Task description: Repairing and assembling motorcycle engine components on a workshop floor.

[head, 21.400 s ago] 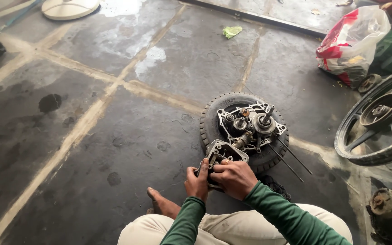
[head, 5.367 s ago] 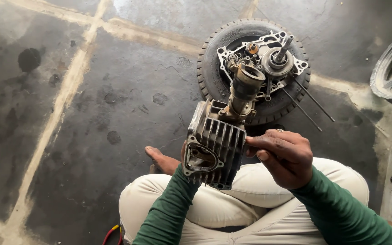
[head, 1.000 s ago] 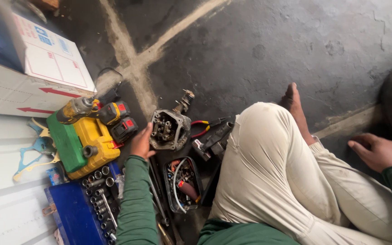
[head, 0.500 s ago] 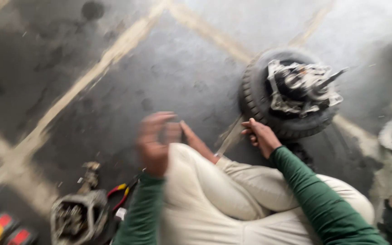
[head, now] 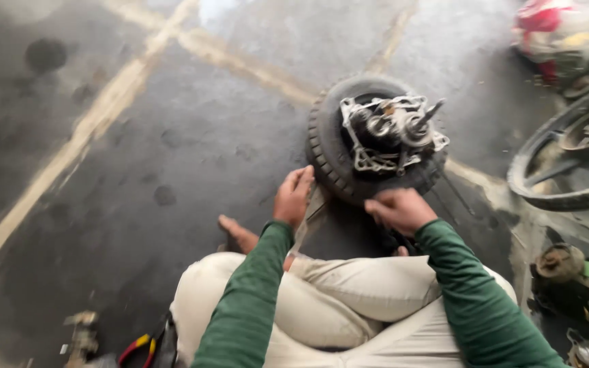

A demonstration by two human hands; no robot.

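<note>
On the dark concrete floor, a little right of the middle, lies a small black tyre flat on its side. An open metal engine case rests on top of it, with gears and shafts showing. One thin shaft sticks out of the case and points to the far right, tilted upward. The long axis of the case runs about from left to right across the tyre.

The left hand is at the near left edge of the tyre, fingers loosely curled and touching the rubber; a pale flat strip runs just under it, and I cannot tell if the hand grasps this strip. The right hand is at the near side of the tyre, fingers bent down into a loose fist; what it holds, if anything, is hidden. Both arms wear green sleeves, and the person sits with legs folded in light trousers, one bare foot on the floor to the left.

Far right, a red and white plastic bag lies blurred. Right of the tyre stands part of a large spoked wheel. Near left, red-handled pliers lie beside the knee.
</note>
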